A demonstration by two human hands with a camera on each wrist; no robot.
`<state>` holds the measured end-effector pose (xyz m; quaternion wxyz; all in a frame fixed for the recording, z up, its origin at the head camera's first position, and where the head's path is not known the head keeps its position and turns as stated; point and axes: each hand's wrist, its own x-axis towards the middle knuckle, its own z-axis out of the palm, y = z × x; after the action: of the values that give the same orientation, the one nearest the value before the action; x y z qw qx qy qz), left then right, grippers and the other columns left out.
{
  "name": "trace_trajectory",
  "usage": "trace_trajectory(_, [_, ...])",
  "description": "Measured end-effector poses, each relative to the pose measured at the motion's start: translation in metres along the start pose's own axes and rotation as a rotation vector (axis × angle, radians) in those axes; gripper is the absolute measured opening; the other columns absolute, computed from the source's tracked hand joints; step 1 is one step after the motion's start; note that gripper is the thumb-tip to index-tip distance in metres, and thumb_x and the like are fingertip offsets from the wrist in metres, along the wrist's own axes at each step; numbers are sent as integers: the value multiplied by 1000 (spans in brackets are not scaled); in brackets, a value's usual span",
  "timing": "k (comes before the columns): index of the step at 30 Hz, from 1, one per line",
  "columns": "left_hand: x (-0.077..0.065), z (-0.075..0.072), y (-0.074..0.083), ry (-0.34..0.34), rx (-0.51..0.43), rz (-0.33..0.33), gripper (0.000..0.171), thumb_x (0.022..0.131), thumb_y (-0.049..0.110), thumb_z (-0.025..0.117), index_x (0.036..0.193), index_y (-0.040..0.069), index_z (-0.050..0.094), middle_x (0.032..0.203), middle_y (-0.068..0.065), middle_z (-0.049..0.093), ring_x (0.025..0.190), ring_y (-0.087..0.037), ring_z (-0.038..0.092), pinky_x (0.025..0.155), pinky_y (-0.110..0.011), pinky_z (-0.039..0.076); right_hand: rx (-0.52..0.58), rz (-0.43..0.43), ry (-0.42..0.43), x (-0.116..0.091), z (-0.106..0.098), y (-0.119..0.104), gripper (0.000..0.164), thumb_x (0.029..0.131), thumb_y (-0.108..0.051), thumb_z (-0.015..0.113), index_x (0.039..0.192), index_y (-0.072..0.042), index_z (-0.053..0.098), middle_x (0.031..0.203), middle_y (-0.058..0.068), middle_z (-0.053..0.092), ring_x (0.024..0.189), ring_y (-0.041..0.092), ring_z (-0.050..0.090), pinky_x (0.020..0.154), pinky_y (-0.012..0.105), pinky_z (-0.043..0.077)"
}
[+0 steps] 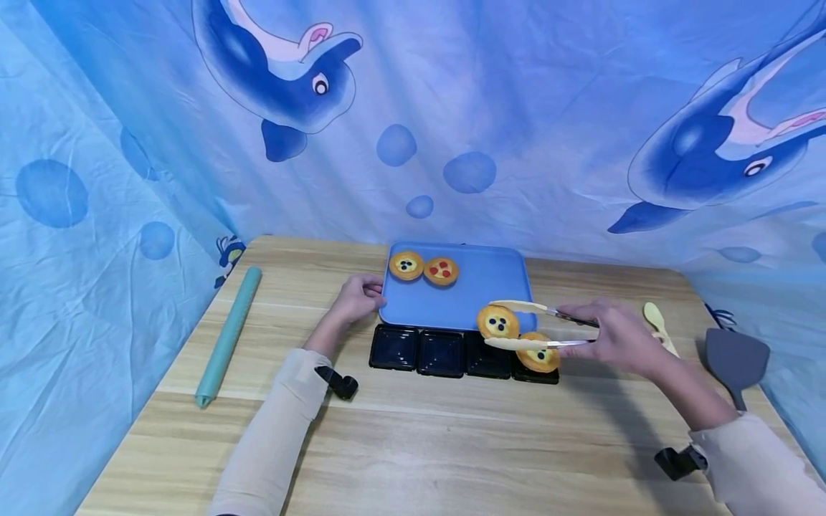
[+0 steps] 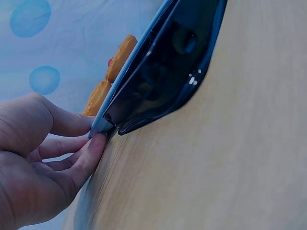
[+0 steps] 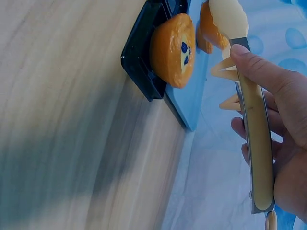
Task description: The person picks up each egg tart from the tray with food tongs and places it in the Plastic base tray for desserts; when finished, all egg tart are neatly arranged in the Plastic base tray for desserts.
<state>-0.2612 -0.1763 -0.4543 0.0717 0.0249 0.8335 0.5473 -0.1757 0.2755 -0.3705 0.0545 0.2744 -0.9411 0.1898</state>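
Note:
My left hand (image 1: 358, 298) pinches the left rim of the blue tray (image 1: 474, 287), thumb on top and fingers beneath in the left wrist view. In my right hand (image 1: 611, 335) I grip cream-tipped tongs (image 3: 256, 139). Between the tong tips is a blueberry egg tart (image 1: 497, 322), over the tray's front right corner. Another blueberry tart (image 3: 172, 50) sits in the rightmost cup of the black compartment tray (image 1: 442, 352). On the blue tray's back left lie a blueberry tart (image 1: 406, 266) and a red-topped tart (image 1: 442, 271), side by side.
A teal rolling pin (image 1: 229, 337) lies at the table's left. On the right are a pale yellow spoon-like utensil (image 1: 654, 317) and a dark grey spatula (image 1: 736, 358). A blue dolphin-print curtain (image 1: 529, 107) hangs behind the wooden table (image 1: 413, 444).

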Motion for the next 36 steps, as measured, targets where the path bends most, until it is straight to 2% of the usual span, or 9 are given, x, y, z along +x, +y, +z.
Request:
trace_trajectory(3, [-1,-2,0,8,3,-1,44,87,-3,65,129,-11,56,115,-22,62,103,-32,61,88,-35,53,7,-24,0,-2,4,-2,68,69,-38,91,126,-6,69,113,9,72,97,27,65,70,43,54])
trace_trajectory(8, [-2,-4,1,13,-2,9,44,87,-3,64,129,-12,55,114,-24,62,103,-32,60,87,-35,53,36,-62,-7,-5,11,-3,67,68,-35,91,125,-6,69,115,8,71,103,29,65,78,49,55])
trace_trajectory(14, [-2,-4,0,6,2,0,44,88,-2,64,130,-12,55,115,-23,61,103,-32,60,88,-36,53,19,-77,-2,-8,17,-2,66,68,-38,91,123,-8,70,114,6,72,98,24,65,73,44,55])
trace_trajectory(22, [-1,-2,-1,0,-2,-7,44,88,-2,65,130,-11,55,116,-23,62,104,-32,60,88,-35,53,32,-66,-78,-6,18,-5,65,72,-40,88,124,-5,69,118,8,70,105,31,63,81,52,53])
trace_trajectory(30, [0,0,3,-3,-13,-6,44,87,-3,64,129,-11,56,115,-24,62,104,-32,60,86,-34,54,36,-75,-75,-6,20,-3,65,72,-38,89,124,-4,69,117,9,70,105,32,64,82,52,54])
trace_trajectory(34, [-1,0,3,-8,-14,-9,43,88,-4,64,130,-11,55,116,-24,61,105,-33,59,86,-34,53,47,-43,-86,-6,20,-4,72,68,-38,92,126,-3,67,121,11,69,108,34,62,85,54,53])
trace_trajectory(36, [-1,0,2,-9,-15,-8,43,88,-4,64,130,-11,55,117,-24,61,105,-33,59,86,-35,54,57,-14,-97,-7,19,-5,81,64,-42,93,129,-2,65,123,14,67,110,36,61,86,55,52])
